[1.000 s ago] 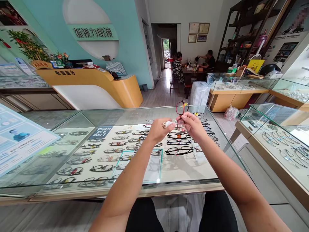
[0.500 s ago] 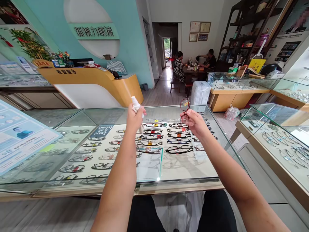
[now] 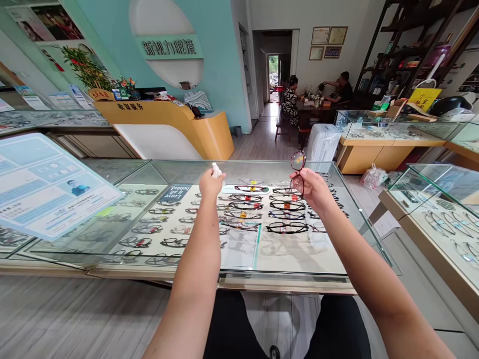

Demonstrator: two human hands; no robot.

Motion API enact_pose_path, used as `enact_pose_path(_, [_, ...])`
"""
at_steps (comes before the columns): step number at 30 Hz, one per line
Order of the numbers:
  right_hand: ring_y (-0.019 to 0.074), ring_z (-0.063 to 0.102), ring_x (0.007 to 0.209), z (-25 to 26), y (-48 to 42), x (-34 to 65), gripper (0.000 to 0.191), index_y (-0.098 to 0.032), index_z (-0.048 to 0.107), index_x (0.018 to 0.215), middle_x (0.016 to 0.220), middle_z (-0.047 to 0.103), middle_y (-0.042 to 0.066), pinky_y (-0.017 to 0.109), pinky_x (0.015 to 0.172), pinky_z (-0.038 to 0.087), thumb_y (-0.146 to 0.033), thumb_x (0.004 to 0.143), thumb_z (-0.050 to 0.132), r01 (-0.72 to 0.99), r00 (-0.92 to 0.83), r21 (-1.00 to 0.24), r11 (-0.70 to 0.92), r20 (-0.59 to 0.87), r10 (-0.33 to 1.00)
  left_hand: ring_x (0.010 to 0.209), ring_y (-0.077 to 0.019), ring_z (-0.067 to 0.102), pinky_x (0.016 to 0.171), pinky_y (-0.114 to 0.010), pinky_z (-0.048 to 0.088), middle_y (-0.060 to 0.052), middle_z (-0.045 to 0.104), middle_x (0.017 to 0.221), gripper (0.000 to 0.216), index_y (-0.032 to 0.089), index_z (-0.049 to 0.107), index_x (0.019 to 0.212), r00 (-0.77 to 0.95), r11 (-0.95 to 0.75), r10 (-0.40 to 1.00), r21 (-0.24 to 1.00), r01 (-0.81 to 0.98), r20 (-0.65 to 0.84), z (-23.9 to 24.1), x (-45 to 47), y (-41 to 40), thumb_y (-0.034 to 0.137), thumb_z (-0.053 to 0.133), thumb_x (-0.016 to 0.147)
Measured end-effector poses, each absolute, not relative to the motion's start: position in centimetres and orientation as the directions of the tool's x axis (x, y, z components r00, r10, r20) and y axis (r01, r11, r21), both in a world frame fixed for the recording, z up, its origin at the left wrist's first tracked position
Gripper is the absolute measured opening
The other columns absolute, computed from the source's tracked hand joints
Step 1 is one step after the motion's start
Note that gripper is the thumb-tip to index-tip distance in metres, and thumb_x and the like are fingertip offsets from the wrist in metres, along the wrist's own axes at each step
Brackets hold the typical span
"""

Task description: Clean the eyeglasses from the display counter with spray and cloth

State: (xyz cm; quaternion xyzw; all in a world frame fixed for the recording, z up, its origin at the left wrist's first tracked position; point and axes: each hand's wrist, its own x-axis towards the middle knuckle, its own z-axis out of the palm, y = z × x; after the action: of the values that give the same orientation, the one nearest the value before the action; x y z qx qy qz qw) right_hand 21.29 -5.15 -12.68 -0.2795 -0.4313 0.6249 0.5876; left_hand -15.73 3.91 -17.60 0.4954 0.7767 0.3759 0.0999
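Note:
My left hand is closed around a white spray bottle above the glass display case. Only the bottle's top shows clearly past my fingers. To the right, my right hand pinches a pair of red-framed eyeglasses, turned on end with one lens above the other. The glasses are held up over the case, apart from the bottle. Beneath my hands, rows of eyeglass frames lie inside the case under the glass.
A blue-and-white printed sheet stands at the left of the case. Another glass case is on the right. Beyond are a yellow counter, a wrapped suitcase and two people seated at a table.
The view has swung a little left, so the scene sits further right. The spray bottle has tilted and shows less above my left hand. My right hand still holds the glasses on end.

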Motion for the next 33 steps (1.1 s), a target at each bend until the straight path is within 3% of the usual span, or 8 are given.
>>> enact_pose_path(6, [0.0145,0.066,0.080,-13.3,-4.7,21.6,0.035,-0.024,0.075,0.087,0.102,0.083,0.004,0.027,0.072,0.059,-0.051,0.081,0.097,-0.464,-0.176,-0.882,0.081,0.181,0.968,0.088,-0.0263,0.065,0.080,-0.037,0.045,-0.009,0.076,0.098,0.020,0.021,0.066,0.090,-0.463,0.226,0.867,0.683,0.694,0.183,-18.2,-15.8,4.1,0.038,0.076,0.089])
enact_pose_path(17, [0.0151,0.063,0.074,-12.5,-5.3,21.0,0.040,-0.026,0.072,0.082,0.099,0.083,0.004,0.027,0.062,0.055,-0.053,0.072,0.100,-0.476,-0.138,-0.875,0.084,0.168,0.976,0.087,-0.0255,0.067,0.076,-0.034,0.045,-0.007,0.075,0.093,0.023,0.022,0.063,0.086,-0.438,0.240,0.890,0.689,0.684,0.126,-18.8,-16.0,4.5,0.039,0.078,0.086])
enact_pose_path(22, [0.0141,0.061,0.073,-12.3,-5.5,21.1,0.043,-0.025,0.074,0.081,0.097,0.082,0.003,0.026,0.062,0.054,-0.055,0.068,0.102,-0.474,-0.133,-0.877,0.079,0.160,0.978,0.104,-0.0298,0.071,0.089,-0.037,0.050,-0.012,0.076,0.115,0.036,0.022,0.062,0.102,-0.459,0.271,0.883,0.696,0.665,0.094,-18.0,-15.8,4.1,0.037,0.086,0.080])
enact_pose_path(25, [0.0142,0.062,0.075,-12.4,-5.3,21.3,0.041,-0.025,0.075,0.083,0.098,0.082,0.004,0.026,0.064,0.055,-0.054,0.070,0.101,-0.471,-0.141,-0.878,0.080,0.164,0.976,0.120,-0.0349,0.068,0.104,-0.045,0.052,-0.019,0.068,0.134,0.054,0.022,0.060,0.115,-0.522,0.293,0.844,0.709,0.642,0.124,-16.4,-15.5,3.1,0.037,0.092,0.074])
enact_pose_path(29, [0.0145,0.063,0.076,-12.4,-5.3,21.3,0.040,-0.025,0.074,0.084,0.100,0.082,0.004,0.028,0.068,0.056,-0.055,0.074,0.098,-0.470,-0.123,-0.877,0.102,0.179,0.976,0.124,-0.0304,0.064,0.115,-0.044,0.050,-0.015,0.058,0.135,0.051,0.023,0.056,0.120,-0.591,0.075,0.708,0.791,0.607,0.387,-13.6,-14.1,1.5,0.026,0.081,0.075])
enact_pose_path(31, [0.0147,0.063,0.075,-12.3,-5.3,21.3,0.041,-0.025,0.072,0.085,0.099,0.082,0.004,0.029,0.068,0.056,-0.055,0.073,0.098,-0.475,-0.116,-0.873,0.109,0.184,0.976,0.115,-0.0254,0.064,0.108,-0.039,0.054,-0.009,0.059,0.122,0.041,0.025,0.053,0.116,-0.580,-0.081,0.697,0.850,0.521,0.422,-12.5,-12.4,0.8,0.023,0.071,0.080])
enact_pose_path(33, [0.0152,0.063,0.075,-12.2,-5.4,21.2,0.042,-0.025,0.071,0.085,0.097,0.082,0.004,0.029,0.067,0.056,-0.055,0.073,0.098,-0.477,-0.115,-0.872,0.112,0.188,0.975,0.099,-0.0213,0.063,0.094,-0.034,0.056,-0.003,0.057,0.104,0.032,0.027,0.050,0.110,-0.519,-0.194,0.773,0.915,0.354,0.364,-11.7,-10.1,0.1,0.021,0.060,0.081])
